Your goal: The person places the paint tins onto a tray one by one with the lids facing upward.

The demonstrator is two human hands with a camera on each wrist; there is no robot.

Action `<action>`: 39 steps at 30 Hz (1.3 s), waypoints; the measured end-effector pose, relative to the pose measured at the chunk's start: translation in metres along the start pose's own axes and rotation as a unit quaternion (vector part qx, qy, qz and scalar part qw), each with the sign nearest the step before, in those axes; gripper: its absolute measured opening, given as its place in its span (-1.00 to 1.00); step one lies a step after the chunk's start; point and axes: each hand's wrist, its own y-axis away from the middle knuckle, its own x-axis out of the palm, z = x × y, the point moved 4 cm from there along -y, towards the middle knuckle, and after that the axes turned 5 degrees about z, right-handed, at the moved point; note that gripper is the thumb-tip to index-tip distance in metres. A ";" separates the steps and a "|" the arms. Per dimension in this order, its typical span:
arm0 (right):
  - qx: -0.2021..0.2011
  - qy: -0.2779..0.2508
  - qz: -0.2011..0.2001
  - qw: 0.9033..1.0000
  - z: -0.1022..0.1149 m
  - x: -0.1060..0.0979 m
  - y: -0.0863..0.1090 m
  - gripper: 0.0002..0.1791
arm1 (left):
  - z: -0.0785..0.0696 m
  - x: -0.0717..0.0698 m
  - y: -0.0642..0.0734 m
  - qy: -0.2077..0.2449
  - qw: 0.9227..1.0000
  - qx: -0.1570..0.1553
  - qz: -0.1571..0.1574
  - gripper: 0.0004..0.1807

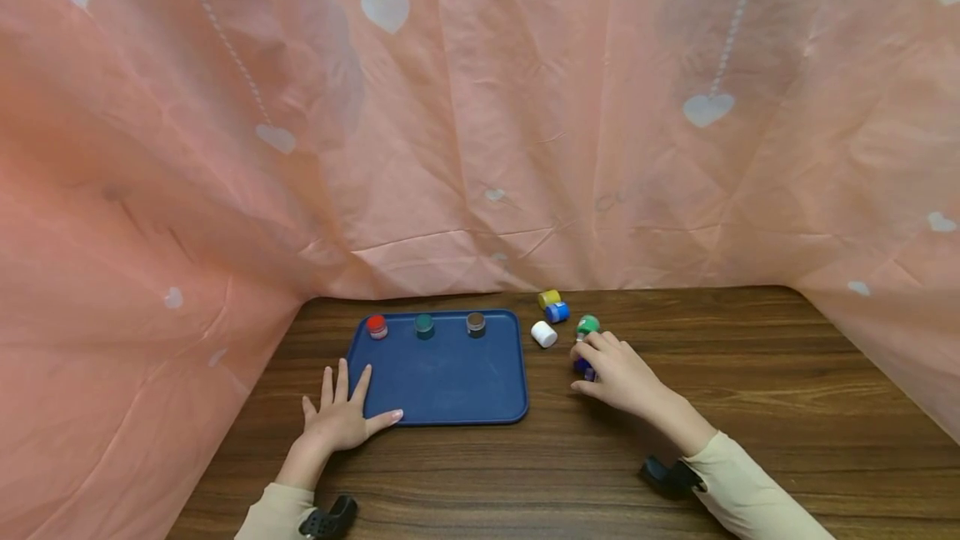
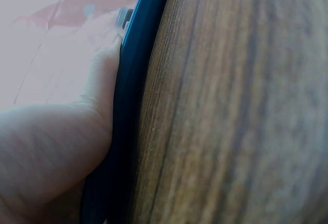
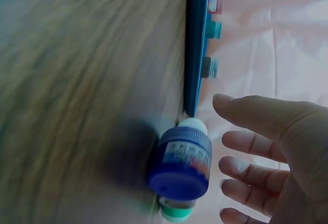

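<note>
My left hand (image 1: 337, 422) rests with spread fingers on the near left corner of a blue tray (image 1: 457, 382). Over the table to the right of the tray, my right hand (image 1: 622, 377) hovers with loosely bent fingers around a small purple paint jar (image 3: 179, 165). In the right wrist view, a gap shows between its fingers and that labelled jar, which lies on its side. The head view shows the purple jar partly hidden by the hand. A green-lidded jar (image 1: 588, 324) sits just beyond the fingers. Nearer the tray lies a white jar (image 1: 543, 334).
Along the tray's far side stand a red jar (image 1: 377, 327), a dark teal jar (image 1: 424, 326) and a brown jar (image 1: 476, 324). A yellow jar (image 1: 549, 299) and a blue jar (image 1: 557, 312) lie beyond its right corner. A pink curtain (image 1: 525, 257) borders the wooden table (image 1: 750, 373).
</note>
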 end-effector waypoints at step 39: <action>0.017 0.059 0.050 0.997 -0.006 0.005 0.014 -0.59 | -0.001 -0.001 0.001 -0.001 1.000 0.005 -0.002 0.22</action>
